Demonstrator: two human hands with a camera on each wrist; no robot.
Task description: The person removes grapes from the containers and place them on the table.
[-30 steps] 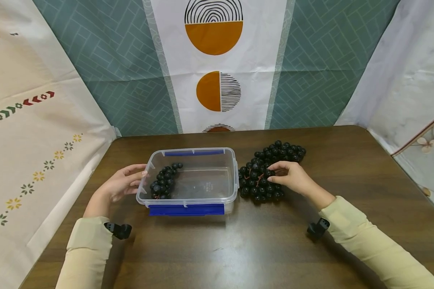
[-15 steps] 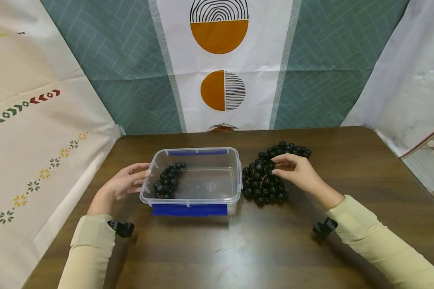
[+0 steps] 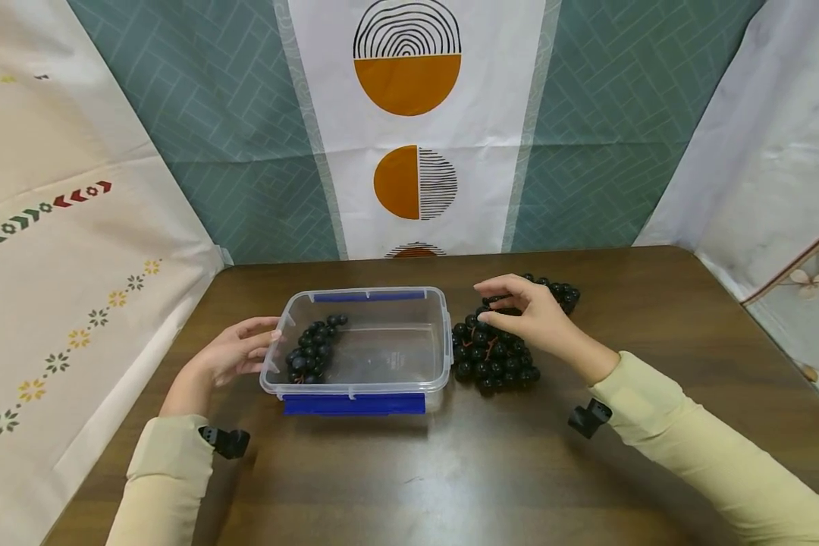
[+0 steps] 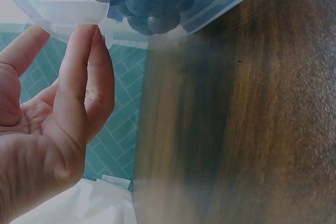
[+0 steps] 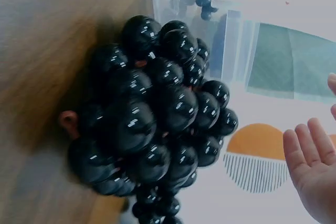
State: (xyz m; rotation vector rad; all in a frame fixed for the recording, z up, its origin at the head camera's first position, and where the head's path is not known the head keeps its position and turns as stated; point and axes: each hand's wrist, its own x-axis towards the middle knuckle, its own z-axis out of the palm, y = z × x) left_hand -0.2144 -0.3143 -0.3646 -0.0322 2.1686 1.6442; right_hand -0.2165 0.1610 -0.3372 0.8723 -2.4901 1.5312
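Observation:
A clear plastic container (image 3: 409, 334) with blue clips holds a small bunch of black grapes (image 3: 312, 350) along its left side. My left hand (image 3: 240, 350) touches the container's left end with extended fingers, seen close in the left wrist view beside a translucent clip (image 4: 76, 11). Just right of the container lie more black grapes (image 3: 493, 356), their reddish stem showing among the berries. Over these hovers my right hand (image 3: 525, 312), fingers loosely bent and nothing between thumb and fingertips. In the right wrist view the glossy grapes (image 5: 176, 106) fill the middle, with the hand (image 5: 315, 166) apart from them.
Behind the right hand, another part of the grapes (image 3: 565, 294) extends toward the back right. The brown wooden table (image 3: 355, 478) meets a patterned cloth backdrop (image 3: 246, 152) at its far edge. White cloths (image 3: 75, 250) hang at both sides.
My right hand has come away from the right-hand grapes, lifting and moving left above them, toward the container. The left hand stays at the container's left end.

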